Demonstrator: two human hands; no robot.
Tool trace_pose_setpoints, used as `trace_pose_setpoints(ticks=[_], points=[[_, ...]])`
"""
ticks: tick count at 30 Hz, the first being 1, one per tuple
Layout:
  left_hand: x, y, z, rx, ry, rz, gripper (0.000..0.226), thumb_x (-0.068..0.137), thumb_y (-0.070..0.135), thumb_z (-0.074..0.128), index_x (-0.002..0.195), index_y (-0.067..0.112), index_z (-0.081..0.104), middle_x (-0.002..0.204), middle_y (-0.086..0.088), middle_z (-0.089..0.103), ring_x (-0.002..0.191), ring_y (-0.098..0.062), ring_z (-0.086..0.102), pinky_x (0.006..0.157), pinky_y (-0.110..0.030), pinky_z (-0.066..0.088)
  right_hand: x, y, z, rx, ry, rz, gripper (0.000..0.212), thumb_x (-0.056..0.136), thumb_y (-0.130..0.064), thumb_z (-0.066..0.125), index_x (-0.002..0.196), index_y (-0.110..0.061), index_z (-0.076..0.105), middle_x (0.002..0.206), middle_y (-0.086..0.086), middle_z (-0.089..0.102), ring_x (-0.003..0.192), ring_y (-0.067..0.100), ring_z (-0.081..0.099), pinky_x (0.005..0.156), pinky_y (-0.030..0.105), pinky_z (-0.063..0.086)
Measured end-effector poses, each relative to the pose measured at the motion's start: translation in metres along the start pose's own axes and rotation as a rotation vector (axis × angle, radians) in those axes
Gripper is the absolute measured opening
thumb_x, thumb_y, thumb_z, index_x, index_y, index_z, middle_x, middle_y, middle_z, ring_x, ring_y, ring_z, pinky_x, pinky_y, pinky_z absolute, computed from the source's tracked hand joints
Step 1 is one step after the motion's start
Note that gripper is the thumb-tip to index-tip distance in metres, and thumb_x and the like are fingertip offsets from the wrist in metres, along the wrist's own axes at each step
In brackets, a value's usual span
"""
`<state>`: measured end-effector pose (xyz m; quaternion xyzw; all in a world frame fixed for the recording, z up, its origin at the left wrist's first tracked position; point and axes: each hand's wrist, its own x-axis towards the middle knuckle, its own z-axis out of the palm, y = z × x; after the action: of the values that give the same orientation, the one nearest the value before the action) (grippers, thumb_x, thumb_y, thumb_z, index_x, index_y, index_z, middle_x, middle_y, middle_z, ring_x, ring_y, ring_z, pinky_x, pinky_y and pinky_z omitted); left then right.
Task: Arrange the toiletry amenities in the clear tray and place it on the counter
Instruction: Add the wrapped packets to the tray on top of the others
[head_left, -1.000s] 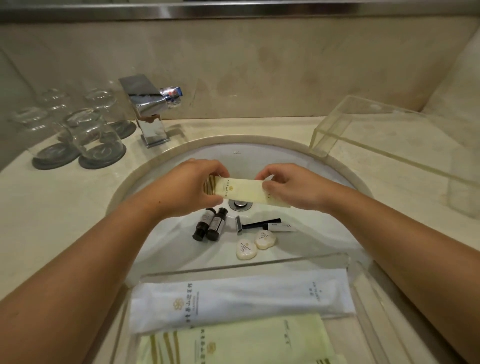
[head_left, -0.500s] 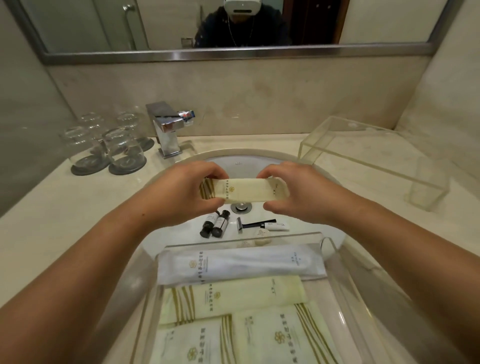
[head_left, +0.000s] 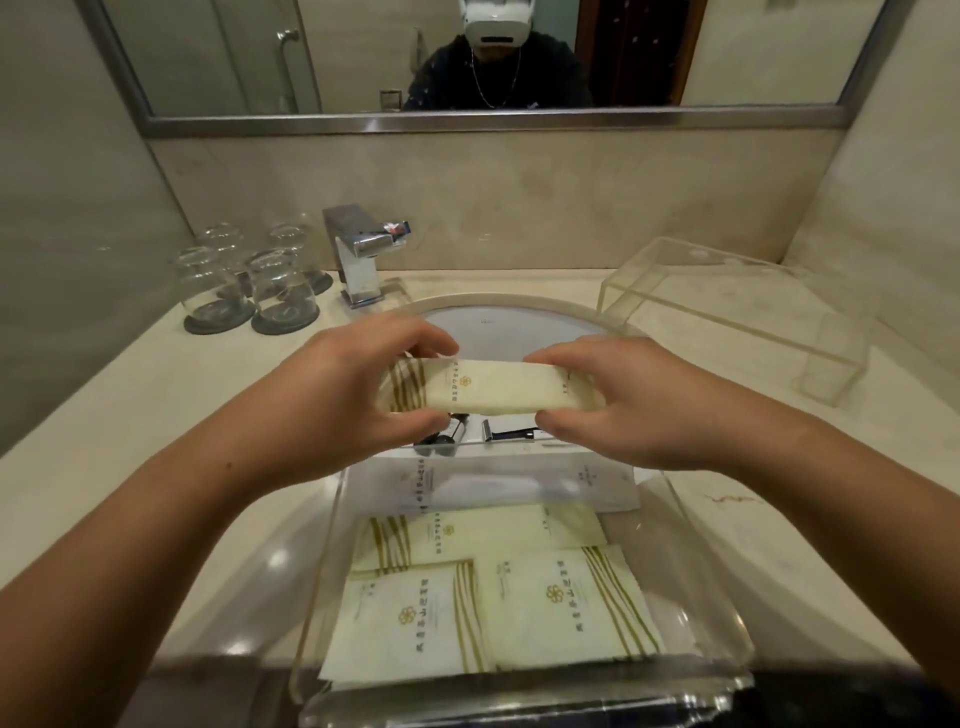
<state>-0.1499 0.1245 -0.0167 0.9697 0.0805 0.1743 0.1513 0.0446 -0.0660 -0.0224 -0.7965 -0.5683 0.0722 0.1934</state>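
Observation:
A long cream amenity packet (head_left: 493, 391) with gold stripes hangs level above the far end of the clear tray (head_left: 691, 525). My left hand (head_left: 358, 389) pinches its striped left end and my right hand (head_left: 613, 395) pinches its right end. The tray sits over the near part of the sink (head_left: 498, 322). In it lie a long white packet (head_left: 514, 480), a cream striped packet (head_left: 483, 532) and two square cream packets (head_left: 410, 621) side by side. Behind the held packet, in the basin, small dark bottles (head_left: 449, 431) and a razor (head_left: 511, 434) are partly hidden.
Upturned glasses (head_left: 249, 283) on dark coasters stand at the back left beside the chrome faucet (head_left: 361, 254). A clear acrylic stand (head_left: 737, 312) sits on the counter (head_left: 104, 410) at the back right. A mirror (head_left: 467, 57) above shows a person wearing a headset.
The view has tilted up and back, so the mirror and more of the tray show. Both hands keep the cream packet and have brought it nearer, over the tray's far end.

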Motion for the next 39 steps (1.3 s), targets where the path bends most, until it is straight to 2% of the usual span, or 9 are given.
trace_pose_setpoints(ticks=[2, 5, 6, 9, 13, 18, 22, 28, 39], points=[[-0.012, 0.004, -0.001, -0.061, -0.015, -0.022, 0.049, 0.075, 0.055, 0.072, 0.120, 0.040, 0.061, 0.109, 0.025, 0.064, 0.104, 0.012, 0.058, 0.083, -0.005, 0.045, -0.011, -0.003, 0.002, 0.000, 0.003, -0.030, 0.056, 0.089, -0.050, 0.065, 0.142, -0.040, 0.048, 0.133, -0.019, 0.057, 0.122, 0.001, 0.051, 0.094, 0.015, 0.036], [-0.031, 0.006, 0.003, -0.111, -0.042, -0.039, 0.041, 0.073, 0.054, 0.074, 0.110, 0.043, 0.061, 0.102, 0.023, 0.067, 0.099, 0.008, 0.061, 0.076, -0.005, 0.045, -0.026, -0.007, 0.008, 0.007, -0.033, -0.060, 0.047, 0.087, -0.055, 0.065, 0.129, -0.047, 0.045, 0.114, -0.025, 0.053, 0.104, -0.004, 0.054, 0.083, 0.010, 0.039], [-0.038, 0.006, 0.005, -0.112, -0.047, -0.042, 0.038, 0.074, 0.052, 0.075, 0.108, 0.043, 0.061, 0.101, 0.024, 0.066, 0.099, 0.008, 0.061, 0.076, -0.005, 0.044, -0.030, -0.008, 0.010, 0.001, -0.046, -0.069, 0.044, 0.087, -0.055, 0.065, 0.125, -0.047, 0.045, 0.112, -0.026, 0.052, 0.105, -0.003, 0.054, 0.083, 0.010, 0.039], [-0.055, 0.008, 0.012, -0.097, -0.084, -0.040, 0.034, 0.074, 0.056, 0.073, 0.104, 0.047, 0.060, 0.104, 0.030, 0.063, 0.104, 0.006, 0.060, 0.078, -0.007, 0.044, -0.041, -0.010, 0.016, -0.029, -0.074, -0.114, 0.040, 0.086, -0.058, 0.064, 0.121, -0.046, 0.048, 0.121, -0.026, 0.055, 0.118, -0.003, 0.052, 0.092, 0.014, 0.040], [-0.068, 0.007, 0.022, -0.046, -0.128, -0.024, 0.034, 0.076, 0.066, 0.067, 0.105, 0.050, 0.055, 0.100, 0.027, 0.061, 0.103, 0.001, 0.058, 0.082, -0.024, 0.051, -0.049, -0.009, 0.026, -0.066, -0.087, -0.144, 0.043, 0.085, -0.063, 0.058, 0.123, -0.049, 0.046, 0.122, -0.026, 0.050, 0.118, -0.003, 0.048, 0.099, 0.028, 0.046], [-0.073, 0.004, 0.028, 0.071, -0.156, 0.043, 0.032, 0.079, 0.069, 0.059, 0.105, 0.051, 0.055, 0.111, 0.028, 0.051, 0.109, -0.002, 0.049, 0.088, -0.027, 0.048, -0.052, -0.005, 0.031, -0.099, -0.093, -0.162, 0.046, 0.085, -0.060, 0.064, 0.127, -0.049, 0.050, 0.119, -0.031, 0.039, 0.115, -0.006, 0.036, 0.097, 0.021, 0.043], [-0.077, 0.001, 0.025, 0.015, -0.174, 0.022, 0.031, 0.078, 0.069, 0.058, 0.104, 0.051, 0.059, 0.113, 0.029, 0.051, 0.110, -0.003, 0.053, 0.089, -0.029, 0.051, -0.053, -0.005, 0.030, -0.087, -0.103, -0.190, 0.037, 0.085, -0.056, 0.066, 0.121, -0.051, 0.058, 0.116, -0.030, 0.045, 0.113, -0.005, 0.043, 0.094, 0.021, 0.044], [-0.080, -0.002, 0.027, -0.002, -0.205, 0.002, 0.031, 0.079, 0.068, 0.058, 0.106, 0.052, 0.060, 0.113, 0.030, 0.055, 0.106, -0.001, 0.059, 0.090, -0.031, 0.052, -0.049, -0.010, 0.038, -0.057, -0.137, -0.213, 0.030, 0.089, -0.051, 0.063, 0.118, -0.047, 0.067, 0.112, -0.026, 0.054, 0.103, -0.002, 0.054, 0.089, 0.028, 0.050], [-0.082, -0.003, 0.031, -0.022, -0.181, -0.005, 0.028, 0.080, 0.065, 0.059, 0.104, 0.052, 0.060, 0.109, 0.030, 0.054, 0.104, -0.002, 0.058, 0.087, -0.031, 0.051, -0.051, -0.010, 0.040, -0.039, -0.131, -0.213, 0.030, 0.090, -0.048, 0.063, 0.119, -0.046, 0.067, 0.111, -0.026, 0.053, 0.105, -0.002, 0.053, 0.089, 0.025, 0.048]])
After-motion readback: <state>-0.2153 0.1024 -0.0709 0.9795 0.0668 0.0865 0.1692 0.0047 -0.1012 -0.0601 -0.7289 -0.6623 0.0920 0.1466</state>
